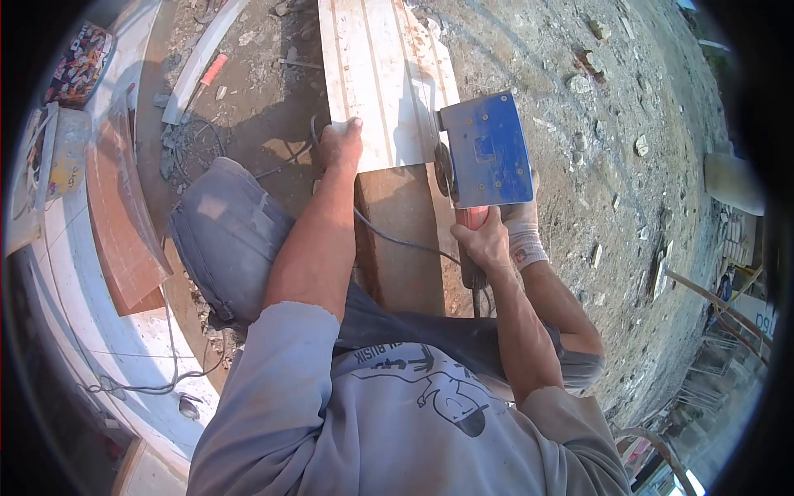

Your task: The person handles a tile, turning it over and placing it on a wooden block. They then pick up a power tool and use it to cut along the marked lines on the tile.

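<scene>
My left hand [341, 147] grips the left edge of a long white panel [376, 74] with beige stripes, thumb on top and fingers mostly hidden at the side. The panel rests over a brown board [401, 219] between my legs. Wrapped round the red body of an angle grinder [472, 217] is my right hand [485, 245]. A large blue metal plate [488, 153] sits at the grinder's head. The dark round disc [444, 169] stands at the panel's right edge. A grey cable [405, 243] crosses the board.
Stony, rubble-strewn ground [612, 190] spreads on the right. My sock-clad foot [523, 236] is beside the grinder. On the left are brown sheets [124, 207], a bucket [66, 149], a pale curved strip [198, 62], an orange-red object [214, 69] and loose cables [169, 382].
</scene>
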{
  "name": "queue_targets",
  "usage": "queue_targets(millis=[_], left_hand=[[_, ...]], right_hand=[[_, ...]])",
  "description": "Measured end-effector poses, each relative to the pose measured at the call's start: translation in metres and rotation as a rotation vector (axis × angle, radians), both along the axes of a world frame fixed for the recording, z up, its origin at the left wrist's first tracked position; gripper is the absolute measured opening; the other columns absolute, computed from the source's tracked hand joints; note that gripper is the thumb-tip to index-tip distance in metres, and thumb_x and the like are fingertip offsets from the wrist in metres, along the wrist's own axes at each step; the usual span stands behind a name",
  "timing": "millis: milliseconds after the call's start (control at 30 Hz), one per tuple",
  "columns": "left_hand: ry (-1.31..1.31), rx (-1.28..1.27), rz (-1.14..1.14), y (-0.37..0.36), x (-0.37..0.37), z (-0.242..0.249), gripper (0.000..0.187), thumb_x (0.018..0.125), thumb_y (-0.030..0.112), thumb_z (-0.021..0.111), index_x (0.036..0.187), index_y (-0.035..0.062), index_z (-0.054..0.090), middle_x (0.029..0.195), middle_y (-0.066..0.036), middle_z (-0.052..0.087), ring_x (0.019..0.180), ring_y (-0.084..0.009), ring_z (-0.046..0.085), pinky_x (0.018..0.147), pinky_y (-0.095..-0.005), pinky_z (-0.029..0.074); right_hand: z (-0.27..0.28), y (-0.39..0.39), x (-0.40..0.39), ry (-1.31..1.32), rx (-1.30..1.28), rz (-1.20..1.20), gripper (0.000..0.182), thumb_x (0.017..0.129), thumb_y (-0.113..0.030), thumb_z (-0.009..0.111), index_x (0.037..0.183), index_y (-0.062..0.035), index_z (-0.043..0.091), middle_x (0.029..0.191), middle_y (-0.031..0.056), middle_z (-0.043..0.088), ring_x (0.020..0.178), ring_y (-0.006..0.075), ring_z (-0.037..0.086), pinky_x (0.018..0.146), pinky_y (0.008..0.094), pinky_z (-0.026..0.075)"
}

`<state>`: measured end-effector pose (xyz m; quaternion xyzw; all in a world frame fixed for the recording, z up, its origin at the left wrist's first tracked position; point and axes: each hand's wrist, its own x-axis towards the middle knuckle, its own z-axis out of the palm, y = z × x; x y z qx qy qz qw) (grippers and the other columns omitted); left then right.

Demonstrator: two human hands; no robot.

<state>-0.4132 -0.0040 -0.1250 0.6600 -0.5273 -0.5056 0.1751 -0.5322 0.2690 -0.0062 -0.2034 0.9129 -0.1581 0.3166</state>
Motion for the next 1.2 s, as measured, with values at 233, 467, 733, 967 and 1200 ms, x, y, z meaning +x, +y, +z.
queue_targets(millis=[233, 467, 733, 967, 1200], left_hand=[[-0.047, -0.038, -0.019, 0.001, 0.0, 0.002, 0.057, 0.085, 0.041, 0.076, 0.112, -0.0075, 0.062, 0.114, -0.025, 0.068, 0.107, -0.038, 0.066, 0.093, -0.044, 0.051], [-0.085, -0.051, -0.032, 0.003, 0.0, 0.012, 0.054, 0.087, 0.039, 0.075, 0.113, -0.0066, 0.064, 0.112, -0.023, 0.069, 0.105, -0.035, 0.067, 0.093, -0.0433, 0.051], [-0.056, -0.043, -0.013, 0.002, -0.001, 0.005, 0.053, 0.088, 0.038, 0.075, 0.113, -0.0066, 0.063, 0.111, -0.022, 0.069, 0.104, -0.0337, 0.067, 0.09, -0.0429, 0.052], [-0.035, -0.037, -0.003, 0.002, -0.002, 0.001, 0.05, 0.089, 0.036, 0.074, 0.114, -0.0064, 0.063, 0.111, -0.022, 0.069, 0.104, -0.0334, 0.067, 0.091, -0.0424, 0.051], [-0.057, -0.053, -0.001, 0.003, -0.002, 0.003, 0.052, 0.089, 0.037, 0.074, 0.114, -0.0067, 0.063, 0.113, -0.023, 0.069, 0.107, -0.0346, 0.066, 0.094, -0.0433, 0.05]], right_hand=[[0.001, -0.007, -0.004, 0.01, -0.023, -0.01, 0.072, 0.069, -0.038, 0.075, 0.118, 0.0061, 0.045, 0.107, 0.0324, 0.065, 0.105, 0.0471, 0.064, 0.094, 0.0492, 0.05], [-0.001, -0.01, -0.006, 0.018, -0.047, 0.004, 0.072, 0.069, -0.039, 0.075, 0.118, 0.0059, 0.045, 0.108, 0.0325, 0.065, 0.106, 0.0468, 0.064, 0.095, 0.0486, 0.05], [0.0, -0.015, -0.01, 0.005, -0.024, 0.002, 0.072, 0.069, -0.039, 0.074, 0.119, 0.0048, 0.045, 0.109, 0.0329, 0.065, 0.106, 0.0472, 0.064, 0.095, 0.0488, 0.05], [-0.004, -0.014, -0.013, 0.004, -0.041, 0.026, 0.074, 0.069, -0.039, 0.073, 0.121, 0.0044, 0.044, 0.108, 0.0328, 0.065, 0.106, 0.0477, 0.064, 0.095, 0.0493, 0.049], [-0.003, -0.017, -0.014, 0.007, -0.024, 0.028, 0.075, 0.069, -0.04, 0.073, 0.123, 0.0046, 0.043, 0.109, 0.0326, 0.065, 0.106, 0.0477, 0.064, 0.095, 0.0493, 0.049]])
